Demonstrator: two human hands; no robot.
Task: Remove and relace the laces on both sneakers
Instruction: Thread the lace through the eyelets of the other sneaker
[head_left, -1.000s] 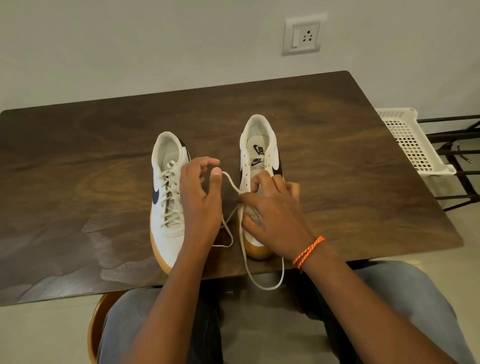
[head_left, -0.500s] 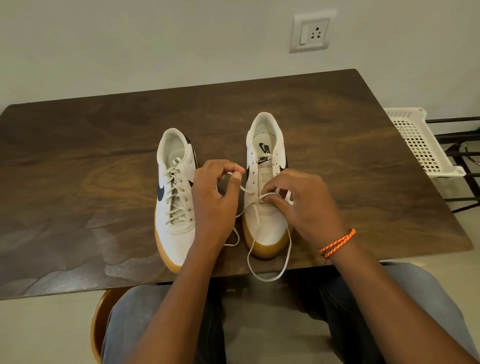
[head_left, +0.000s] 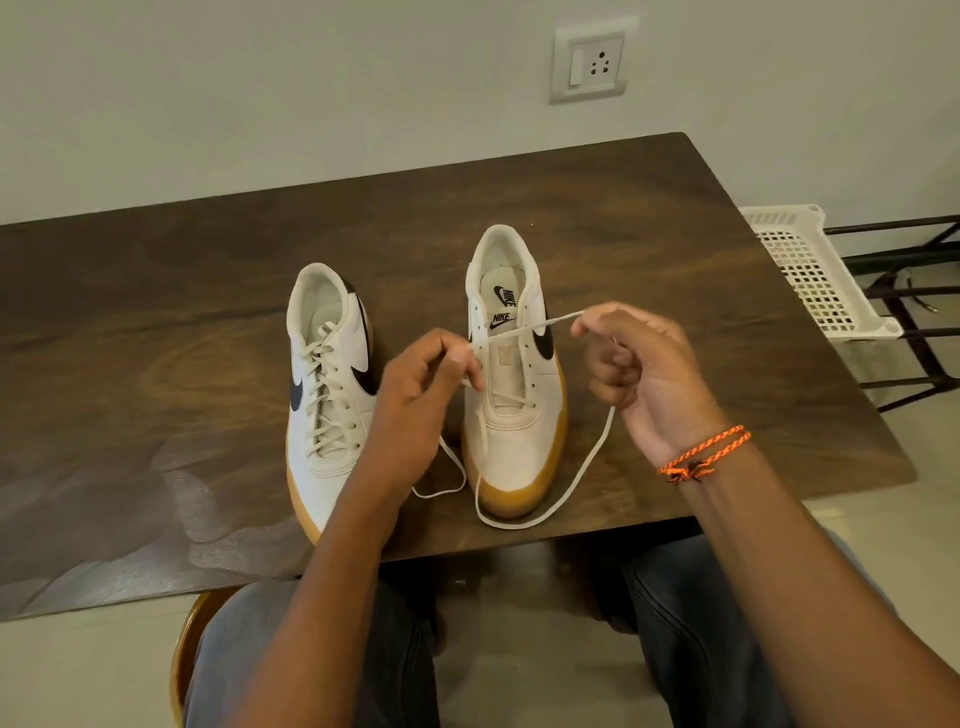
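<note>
Right hand (head_left: 644, 374) has drawn the flat lace (head_left: 524, 329) taut from left hand (head_left: 421, 395)

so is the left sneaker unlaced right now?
No. The left sneaker is laced all the way up its eyelets; only the right sneaker is mostly unlaced, its lace pinched by both hands.

"NIKE" with a swoosh printed in black on the insole (head_left: 505, 296) of the right-hand sneaker (head_left: 511, 415), readable sideways. "NIKE" again, over a small swoosh, on the tongue label (head_left: 502, 319) at 6 o'clock from the insole print. Large dark swoosh marks on both sides of the left-hand sneaker (head_left: 324, 395) and on the right-hand one's side. No other legible lettering or numbers.
</note>
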